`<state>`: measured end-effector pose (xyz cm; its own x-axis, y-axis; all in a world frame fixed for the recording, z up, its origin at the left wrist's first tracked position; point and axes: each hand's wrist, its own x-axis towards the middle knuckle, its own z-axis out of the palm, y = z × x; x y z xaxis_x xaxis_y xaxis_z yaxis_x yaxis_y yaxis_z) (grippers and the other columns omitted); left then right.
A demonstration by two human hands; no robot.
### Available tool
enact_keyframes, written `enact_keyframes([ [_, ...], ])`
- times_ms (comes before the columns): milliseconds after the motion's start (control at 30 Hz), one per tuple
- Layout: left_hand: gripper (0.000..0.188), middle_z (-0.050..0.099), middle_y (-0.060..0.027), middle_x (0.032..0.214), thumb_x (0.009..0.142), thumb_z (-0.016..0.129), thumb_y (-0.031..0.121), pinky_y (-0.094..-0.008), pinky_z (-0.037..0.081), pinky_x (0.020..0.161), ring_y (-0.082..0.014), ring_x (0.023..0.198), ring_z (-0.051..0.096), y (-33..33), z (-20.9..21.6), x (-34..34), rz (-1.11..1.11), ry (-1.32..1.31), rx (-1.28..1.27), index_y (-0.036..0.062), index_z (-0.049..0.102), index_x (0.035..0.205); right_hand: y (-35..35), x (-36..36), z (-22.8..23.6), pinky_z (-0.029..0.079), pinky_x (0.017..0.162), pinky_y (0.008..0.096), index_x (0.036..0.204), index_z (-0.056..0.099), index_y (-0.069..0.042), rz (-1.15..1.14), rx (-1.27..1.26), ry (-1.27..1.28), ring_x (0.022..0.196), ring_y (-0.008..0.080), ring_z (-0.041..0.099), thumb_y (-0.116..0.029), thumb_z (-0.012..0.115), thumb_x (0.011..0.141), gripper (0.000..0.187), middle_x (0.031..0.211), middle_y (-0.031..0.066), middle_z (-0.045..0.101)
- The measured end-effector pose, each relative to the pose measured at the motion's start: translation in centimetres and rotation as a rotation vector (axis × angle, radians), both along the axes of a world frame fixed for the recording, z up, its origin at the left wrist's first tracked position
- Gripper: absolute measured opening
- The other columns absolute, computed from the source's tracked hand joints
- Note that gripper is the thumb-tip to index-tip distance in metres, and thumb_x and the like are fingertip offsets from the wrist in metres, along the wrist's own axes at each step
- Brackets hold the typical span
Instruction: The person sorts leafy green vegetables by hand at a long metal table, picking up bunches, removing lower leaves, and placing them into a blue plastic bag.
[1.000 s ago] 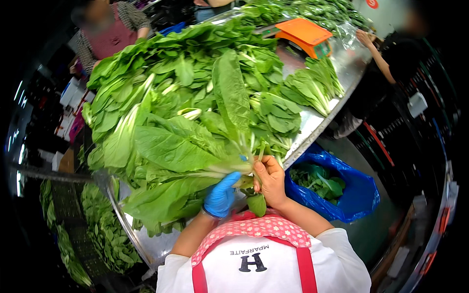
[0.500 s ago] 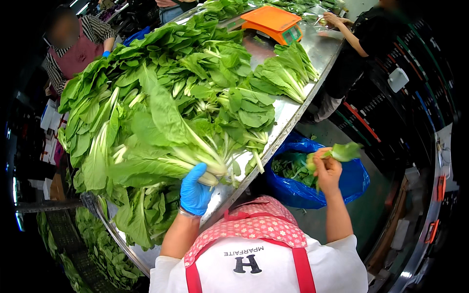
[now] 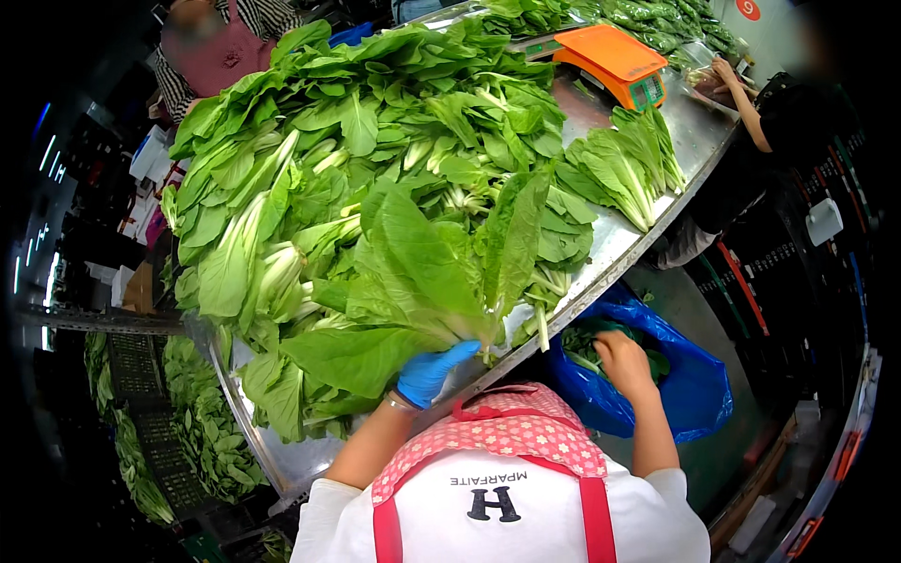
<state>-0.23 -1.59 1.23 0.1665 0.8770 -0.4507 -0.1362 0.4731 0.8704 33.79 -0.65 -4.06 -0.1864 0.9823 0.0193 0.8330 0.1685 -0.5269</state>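
My left hand (image 3: 436, 373), in a blue glove, grips a bunch of leafy greens (image 3: 418, 258) by the pale root end. Its broad leaves fan up and to the left over the heap of greens (image 3: 347, 122) on the metal table. Off the table's right edge, my bare right hand (image 3: 624, 364) is lowered into the mouth of a blue plastic bag (image 3: 694, 399). Its fingers are bent together, and whatever they hold is hidden. Loose green leaves (image 3: 584, 349) lie in the bag beside my fingers.
An orange scale (image 3: 610, 54) stands on the far right of the table (image 3: 615, 249), near a separate bunch of greens (image 3: 624, 178). Crates of greens (image 3: 202, 422) sit lower left. One person (image 3: 221, 52) stands at far left; another's hand (image 3: 727, 75) handles a clear bag at far right.
My right hand has moved down into the bag; the leaf it held is no longer visible in it. My left hand has shifted, turning the bunch so its leaves spread more upright.
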Motion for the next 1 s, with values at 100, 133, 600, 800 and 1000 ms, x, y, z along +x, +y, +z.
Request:
enact_keyframes([
  [100,0.035,0.060,-0.0059,0.115,0.087,0.063,0.022,-0.0254,0.041,0.091,-0.0131,0.102,0.055,-0.2,0.1,0.5,0.006,-0.038,-0.025,0.0020,0.061,0.115,2.0,-7.8,3.6,0.049,0.079,0.0318,0.119,0.054,0.000,0.093,-0.018,0.570,0.090,0.0211,0.062,-0.008,0.063,0.083,0.038,0.105,0.0126,0.062],
  [133,0.033,0.061,-0.0060,0.112,0.085,0.064,0.019,-0.0261,0.043,0.088,-0.0132,0.099,0.057,-0.2,0.2,0.7,0.038,-0.030,-0.015,0.0018,0.062,0.113,2.4,-10.2,4.1,0.047,0.083,0.0315,0.130,0.043,0.001,0.165,-0.077,0.670,0.095,0.0200,0.060,-0.011,0.066,0.082,0.055,0.108,0.0140,0.061],
  [600,0.039,0.061,-0.0071,0.107,0.080,0.062,-0.002,-0.0272,0.048,0.079,-0.0165,0.094,0.059,-1.6,-1.5,-1.2,0.311,-0.413,-0.036,0.0025,0.053,0.117,2.4,-18.0,3.9,0.046,0.080,0.0260,0.116,0.055,0.001,0.087,-0.569,1.243,0.090,0.0120,0.056,-0.011,0.069,0.082,0.039,0.103,0.0064,0.059],
  [800,0.031,0.062,-0.0095,0.105,0.083,0.059,0.001,-0.0308,0.045,0.088,-0.0197,0.102,0.058,-1.9,-0.2,-0.4,0.288,-0.539,0.018,-0.0005,0.056,0.113,0.9,-16.6,5.8,0.052,0.078,0.0311,0.106,0.056,-0.001,-0.008,-0.480,1.409,0.101,0.0209,0.061,-0.005,0.059,0.088,0.019,0.104,0.0113,0.063],
  [1000,0.041,0.055,-0.0155,0.118,0.084,0.056,0.008,-0.0361,0.035,0.102,-0.0254,0.113,0.052,-1.0,0.5,0.6,0.155,-0.686,-0.077,-0.0062,0.047,0.121,-1.5,-14.8,5.5,0.055,0.079,0.0362,0.106,0.053,-0.006,-0.337,-0.409,1.768,0.101,0.0269,0.062,-0.002,0.055,0.089,0.017,0.105,0.0150,0.063],
])
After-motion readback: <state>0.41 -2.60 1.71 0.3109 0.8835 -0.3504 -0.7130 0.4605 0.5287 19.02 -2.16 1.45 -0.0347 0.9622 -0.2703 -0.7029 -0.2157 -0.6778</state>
